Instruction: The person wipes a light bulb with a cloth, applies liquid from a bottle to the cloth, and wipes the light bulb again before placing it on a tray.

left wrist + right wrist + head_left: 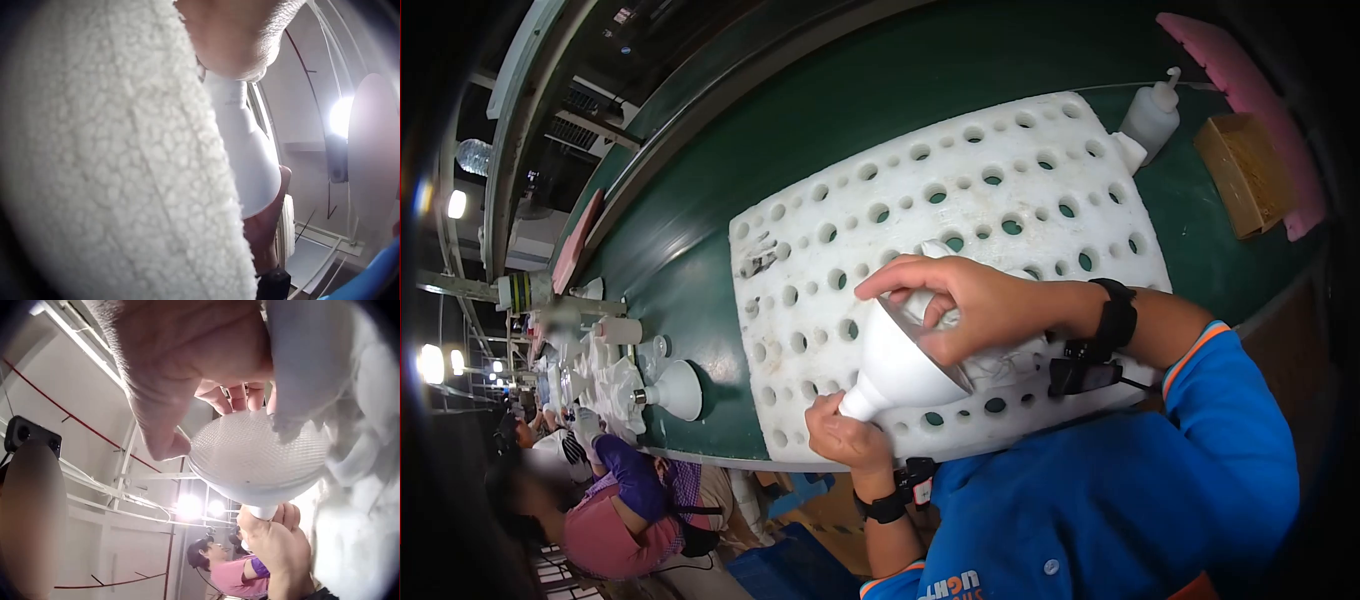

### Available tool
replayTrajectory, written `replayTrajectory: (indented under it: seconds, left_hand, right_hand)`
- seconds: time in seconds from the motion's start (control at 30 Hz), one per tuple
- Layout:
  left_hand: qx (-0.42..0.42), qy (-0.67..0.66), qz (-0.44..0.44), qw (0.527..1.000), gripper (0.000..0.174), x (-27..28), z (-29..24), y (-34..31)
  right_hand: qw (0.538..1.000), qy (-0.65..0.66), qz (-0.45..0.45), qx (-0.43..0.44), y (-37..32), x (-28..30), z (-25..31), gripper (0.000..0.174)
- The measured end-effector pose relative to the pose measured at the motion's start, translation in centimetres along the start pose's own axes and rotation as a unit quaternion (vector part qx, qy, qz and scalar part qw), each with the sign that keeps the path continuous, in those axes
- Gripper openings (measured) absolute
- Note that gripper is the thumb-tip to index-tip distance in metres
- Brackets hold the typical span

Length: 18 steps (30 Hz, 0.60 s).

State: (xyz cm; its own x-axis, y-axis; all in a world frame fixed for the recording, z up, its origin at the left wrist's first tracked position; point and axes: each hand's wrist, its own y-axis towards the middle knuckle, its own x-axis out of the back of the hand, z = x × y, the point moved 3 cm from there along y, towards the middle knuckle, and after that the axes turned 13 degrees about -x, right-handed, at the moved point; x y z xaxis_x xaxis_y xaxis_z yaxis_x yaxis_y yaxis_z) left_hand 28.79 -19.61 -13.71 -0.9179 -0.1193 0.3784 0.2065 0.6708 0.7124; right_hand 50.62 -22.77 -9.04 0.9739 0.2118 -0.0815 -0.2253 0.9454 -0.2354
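A white reflector bulb [903,365] is held tilted over a white foam tray [880,180] full of round holes. My left hand [847,438] grips its narrow base end. At the wide end, my right hand [990,305] holds the rim, thumb on one side and fingers on the other. The right wrist view shows the bulb's dimpled clear lens [256,453]. White cloth [356,425] hangs beside the right hand and overlaps the lens edge. Foam fills much of the left wrist view, with the bulb's white body [250,162] behind it.
A pump bottle [1152,112], a cardboard box [1245,180] and pink foam [1250,100] stand at the right of the green table [690,160]. Another bulb [676,390] lies at the left. A person in pink [615,530] works there. A blue bin [790,570] stands below.
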Motion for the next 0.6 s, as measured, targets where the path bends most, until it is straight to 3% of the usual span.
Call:
replayTrajectory:
  seconds: [0.07, 0.13, 0.2, 0.23, 0.27, 0.3, 0.33, 0.4, 0.43, 0.5, 0.53, 0.6]
  left_hand:
    - [-0.056, 0.012, 0.013, 0.998, 0.041, 0.2, 0.1, -0.5]
    - [-0.096, 0.022, 0.019, 0.995, 0.041, 0.3, -1.0, 0.0]
    - [-0.043, 0.045, -0.023, 0.998, 0.038, 0.4, -1.2, 1.1]
    - [-0.019, 0.051, -0.051, 0.997, 0.036, 0.8, -0.6, 1.9]
    - [0.005, 0.06, -0.079, 0.995, 0.035, 1.5, -0.2, 2.3]
    - [0.24, -0.103, -0.127, 0.957, 0.03, 2.0, 1.6, 1.6]
    - [0.35, -0.2, -0.203, 0.892, 0.026, 2.3, 1.7, 1.6]
    - [0.518, -0.384, -0.331, 0.689, 0.024, 1.5, 0.6, 1.6]
    - [0.508, -0.414, -0.299, 0.694, 0.025, 2.0, 0.9, 1.1]
    - [0.496, -0.469, -0.222, 0.696, 0.027, 3.1, 3.0, -1.6]
    - [0.495, -0.491, -0.195, 0.69, 0.027, 3.2, 3.1, -2.6]
    - [0.494, -0.508, -0.178, 0.682, 0.028, 3.4, 3.3, -3.1]
  right_hand:
    - [0.991, 0.107, 0.063, -0.057, 1.1, 0.4, -1.1, 0.055]
    - [0.997, 0.065, -0.014, -0.037, 1.6, 0.9, -1.7, 0.042]
    - [0.989, 0.084, -0.117, 0.017, 1.6, 0.7, -1.8, 0.037]
    - [0.987, -0.006, -0.154, 0.031, 0.7, 1.1, -0.5, 0.032]
    - [0.966, -0.194, -0.148, 0.088, 0.1, 1.7, 0.4, 0.03]
    - [0.93, -0.328, -0.099, 0.136, -0.2, 1.7, 0.7, 0.029]
    - [0.905, -0.394, -0.063, 0.15, -1.1, 1.2, 0.6, 0.026]
    - [0.858, -0.484, -0.037, 0.169, -1.8, -0.2, 0.1, 0.022]
    - [0.84, -0.512, -0.046, 0.172, -1.7, -0.7, -0.1, 0.021]
    - [0.865, -0.486, -0.039, 0.117, -0.3, -0.1, -1.1, 0.022]
    - [0.899, -0.434, -0.023, 0.057, 1.0, 1.0, -1.2, 0.024]
    - [0.898, -0.391, -0.146, 0.139, 0.4, 1.2, 1.0, 0.025]
